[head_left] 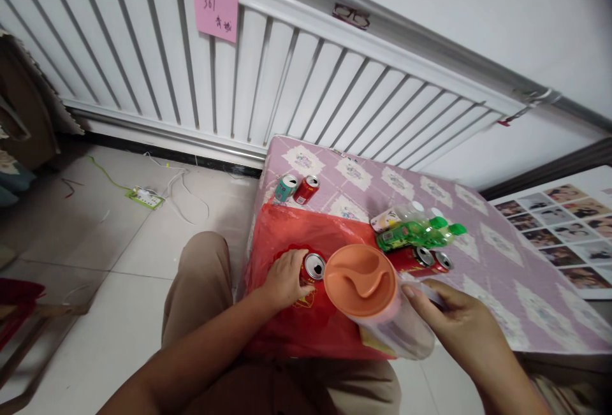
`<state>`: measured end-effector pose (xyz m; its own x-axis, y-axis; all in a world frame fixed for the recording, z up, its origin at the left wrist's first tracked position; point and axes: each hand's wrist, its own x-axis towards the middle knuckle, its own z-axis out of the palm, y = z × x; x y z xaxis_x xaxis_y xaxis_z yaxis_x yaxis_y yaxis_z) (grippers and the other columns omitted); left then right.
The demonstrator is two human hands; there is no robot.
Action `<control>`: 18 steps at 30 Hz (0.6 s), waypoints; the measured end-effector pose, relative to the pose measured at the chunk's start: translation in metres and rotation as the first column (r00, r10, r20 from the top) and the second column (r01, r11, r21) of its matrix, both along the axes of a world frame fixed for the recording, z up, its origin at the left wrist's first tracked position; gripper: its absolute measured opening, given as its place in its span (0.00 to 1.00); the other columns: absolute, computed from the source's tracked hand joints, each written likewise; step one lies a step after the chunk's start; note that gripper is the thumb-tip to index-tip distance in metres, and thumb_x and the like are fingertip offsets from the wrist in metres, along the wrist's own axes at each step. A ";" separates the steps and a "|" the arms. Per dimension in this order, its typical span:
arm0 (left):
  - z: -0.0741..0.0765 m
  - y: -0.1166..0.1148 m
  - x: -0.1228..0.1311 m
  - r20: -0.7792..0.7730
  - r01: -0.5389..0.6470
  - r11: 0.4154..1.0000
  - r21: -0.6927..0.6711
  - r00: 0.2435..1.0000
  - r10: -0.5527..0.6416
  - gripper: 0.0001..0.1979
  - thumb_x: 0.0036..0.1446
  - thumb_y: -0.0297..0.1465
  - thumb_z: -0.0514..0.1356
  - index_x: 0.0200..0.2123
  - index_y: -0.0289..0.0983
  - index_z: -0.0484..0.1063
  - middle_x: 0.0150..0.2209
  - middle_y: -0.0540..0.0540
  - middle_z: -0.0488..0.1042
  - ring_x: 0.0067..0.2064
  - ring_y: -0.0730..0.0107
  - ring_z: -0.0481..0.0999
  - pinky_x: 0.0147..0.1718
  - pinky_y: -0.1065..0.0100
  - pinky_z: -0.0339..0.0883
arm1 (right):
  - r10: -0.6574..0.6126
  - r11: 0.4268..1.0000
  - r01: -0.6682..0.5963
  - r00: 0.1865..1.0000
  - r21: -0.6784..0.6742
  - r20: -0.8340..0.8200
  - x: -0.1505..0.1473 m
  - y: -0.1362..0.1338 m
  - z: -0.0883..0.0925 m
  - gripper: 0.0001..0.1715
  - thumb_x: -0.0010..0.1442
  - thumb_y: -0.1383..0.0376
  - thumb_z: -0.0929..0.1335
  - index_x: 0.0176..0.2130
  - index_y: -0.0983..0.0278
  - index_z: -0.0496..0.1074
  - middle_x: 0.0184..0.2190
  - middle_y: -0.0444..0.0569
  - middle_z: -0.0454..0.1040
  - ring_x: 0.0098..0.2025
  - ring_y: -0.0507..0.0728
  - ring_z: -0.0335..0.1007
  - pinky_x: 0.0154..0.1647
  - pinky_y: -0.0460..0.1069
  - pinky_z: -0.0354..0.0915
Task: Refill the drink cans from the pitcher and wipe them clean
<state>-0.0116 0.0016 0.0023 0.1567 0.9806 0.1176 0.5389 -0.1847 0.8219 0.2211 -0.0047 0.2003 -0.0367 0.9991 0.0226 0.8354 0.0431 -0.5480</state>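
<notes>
My left hand (285, 278) is closed round a red drink can (312, 268) that lies on a red plastic bag (306, 230) at the near end of the table. My right hand (454, 314) grips a clear plastic jug with an orange lid (361, 280), tilted so the lid faces me. Just behind the jug lie two more red cans (423, 258), two green bottles (415, 234) and a clear bottle with a yellow label (389, 218).
A low table with a purple patterned cloth (497, 262) holds everything. A teal can (285, 187) and a red can (306, 189) lie at its far left corner. A white radiator (239, 77) stands behind. A power strip (142, 197) and cables lie on the tiled floor.
</notes>
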 end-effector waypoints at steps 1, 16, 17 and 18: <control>0.000 0.000 0.000 0.001 -0.003 1.000 -0.001 1.000 0.003 0.39 0.45 0.31 0.72 0.59 0.40 0.60 0.57 0.39 0.70 0.57 0.48 0.71 0.56 0.49 0.66 | -0.007 1.000 0.008 1.000 0.010 -0.003 -0.003 0.000 0.001 0.27 0.48 0.41 0.71 0.19 0.60 0.74 0.15 0.45 0.69 0.18 0.54 0.63 0.16 0.47 0.61; -0.002 0.000 -0.001 -0.024 0.006 1.000 -0.008 1.000 -0.007 0.39 0.46 0.32 0.71 0.60 0.38 0.58 0.58 0.37 0.69 0.58 0.47 0.70 0.58 0.49 0.65 | -0.039 0.997 0.035 0.997 0.065 0.067 0.000 0.002 -0.006 0.23 0.51 0.45 0.71 0.23 0.61 0.76 0.19 0.45 0.73 0.20 0.54 0.65 0.18 0.47 0.60; -0.001 0.000 -0.001 -0.025 0.009 1.000 -0.010 1.000 -0.010 0.39 0.46 0.32 0.71 0.60 0.38 0.58 0.58 0.37 0.69 0.59 0.47 0.70 0.58 0.49 0.65 | -0.031 0.998 0.027 0.997 0.058 0.071 0.000 0.003 -0.006 0.23 0.51 0.45 0.71 0.23 0.61 0.76 0.19 0.45 0.73 0.20 0.54 0.66 0.17 0.47 0.60; -0.001 0.000 -0.001 -0.026 0.013 1.000 -0.013 1.000 -0.013 0.40 0.46 0.32 0.72 0.60 0.38 0.58 0.58 0.37 0.69 0.58 0.47 0.70 0.58 0.49 0.66 | -0.028 0.998 0.024 0.997 0.052 0.077 0.000 0.004 -0.005 0.23 0.51 0.45 0.70 0.23 0.61 0.76 0.19 0.46 0.73 0.20 0.54 0.66 0.17 0.47 0.60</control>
